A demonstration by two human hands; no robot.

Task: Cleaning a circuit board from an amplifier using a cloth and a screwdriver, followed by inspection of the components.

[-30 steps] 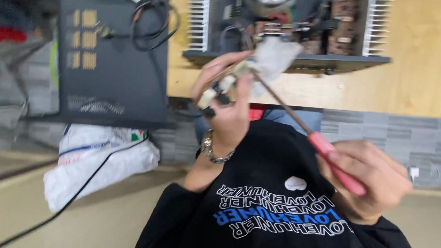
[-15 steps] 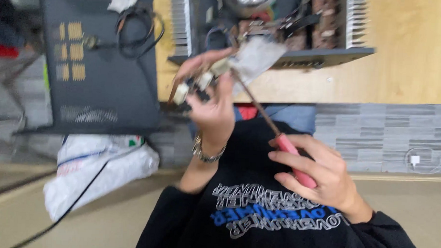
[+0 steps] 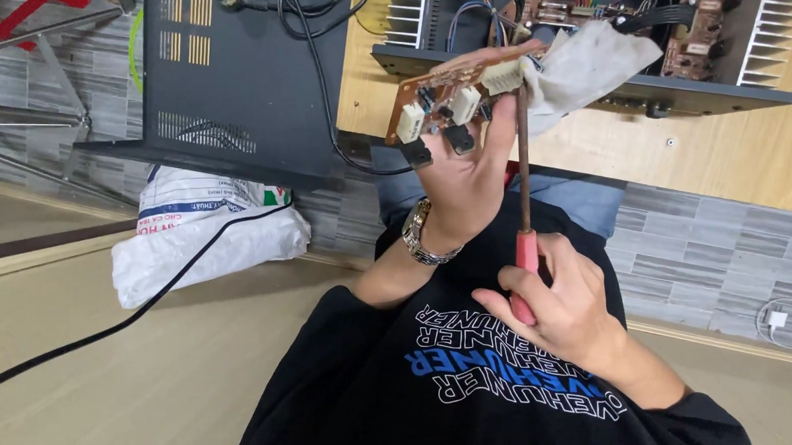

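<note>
My left hand (image 3: 457,176), with a metal watch on its wrist, holds up a small brown circuit board (image 3: 442,97) that carries white connectors and black parts. A white cloth (image 3: 588,64) is bunched against the board's right end. My right hand (image 3: 562,300) grips the red handle of a screwdriver (image 3: 523,192). Its dark shaft stands almost upright, and the tip touches the board beside a white connector. Both hands are raised in front of my black shirt with blue and white print.
An opened amplifier chassis (image 3: 699,88) with heat sinks and circuit boards lies on a wooden tabletop (image 3: 767,152). A black metal cover (image 3: 234,76) sits at the left with cables on it. Below are a white plastic bag (image 3: 207,238), a black cable (image 3: 102,339) and a white charger (image 3: 775,319).
The screwdriver has swung from a slant to nearly upright as my right hand moved left towards my left hand. The board stays in my left hand, and the view has shifted.
</note>
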